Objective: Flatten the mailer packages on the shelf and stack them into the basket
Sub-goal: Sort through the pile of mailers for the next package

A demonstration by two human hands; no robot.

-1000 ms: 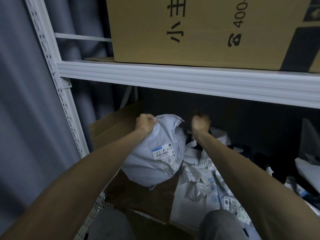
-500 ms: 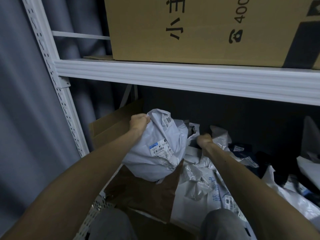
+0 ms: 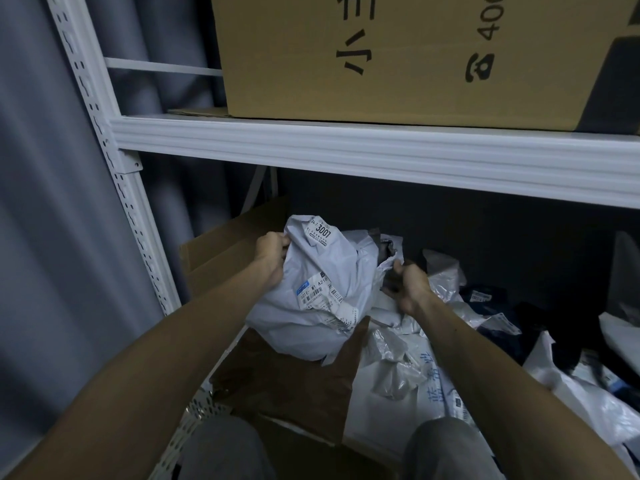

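Note:
A puffy white mailer package (image 3: pixel 322 292) with shipping labels stands on the lower shelf, partly inside an open cardboard box (image 3: pixel 287 379). My left hand (image 3: pixel 272 252) grips its upper left edge. My right hand (image 3: pixel 407 282) is closed on the mailer's crumpled right edge near its torn grey opening. More crumpled white mailers (image 3: pixel 398 368) lie in a heap to the right on the shelf. No basket is visible.
A white metal shelf beam (image 3: pixel 346 147) runs overhead with a large brown carton (image 3: pixel 398 53) on it. The perforated white upright (image 3: pixel 114 161) stands at left before a grey curtain. Dark mailers (image 3: pixel 495 303) lie at right. My knees (image 3: pixel 214 448) show at the bottom.
My right hand dropped from a raised fist and took hold of the mailer's right edge. The left hand turned the mailer, so a "3001" label now shows on top.

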